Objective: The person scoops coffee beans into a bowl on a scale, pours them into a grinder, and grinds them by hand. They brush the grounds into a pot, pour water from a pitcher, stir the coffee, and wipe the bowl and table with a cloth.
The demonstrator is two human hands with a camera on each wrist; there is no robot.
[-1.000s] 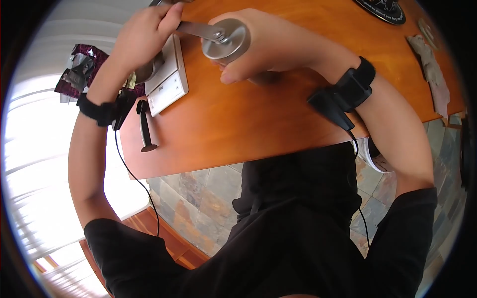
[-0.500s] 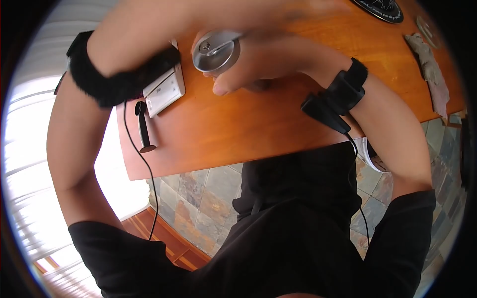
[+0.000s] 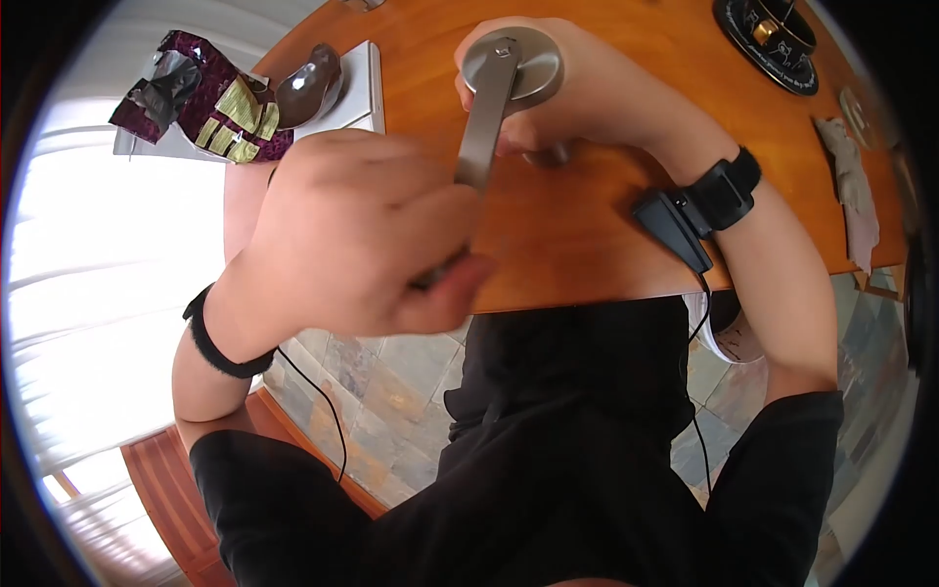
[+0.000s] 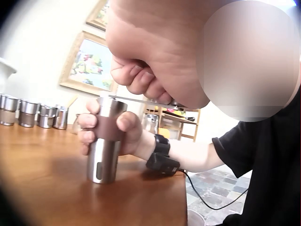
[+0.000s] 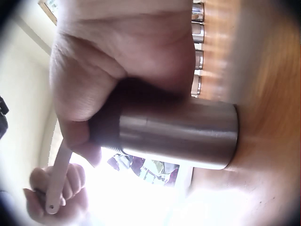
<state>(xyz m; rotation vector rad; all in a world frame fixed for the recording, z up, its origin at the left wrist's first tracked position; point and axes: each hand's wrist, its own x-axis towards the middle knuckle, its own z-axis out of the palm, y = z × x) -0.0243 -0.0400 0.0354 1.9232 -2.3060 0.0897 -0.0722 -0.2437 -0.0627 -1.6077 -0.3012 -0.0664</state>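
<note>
A steel hand coffee grinder (image 4: 104, 157) with a brown band stands upright on the wooden table. My right hand (image 3: 582, 88) grips it round the band, thumb on the near side. From the grinder's round lid a flat metal crank (image 3: 487, 127) reaches toward my body. At its outer end my left hand (image 3: 362, 235) is curled round the crank's knob, which the fingers mostly hide. In the right wrist view, the grinder's lower steel body shows below my palm, its base at the tabletop.
To the left, a purple foil bag (image 3: 220, 108) and a glossy dark bowl (image 3: 313, 86) lie by a white flat device (image 3: 364, 93). At the far right are a black saucer with a cup (image 3: 782, 39) and a grey cloth (image 3: 851, 196). Steel canisters (image 4: 27, 114) line the table's back.
My left hand has swung the crank from the left, round the far side, to the near side. The right hand keeps its grip on the grinder. My left arm now covers the black-handled tool.
</note>
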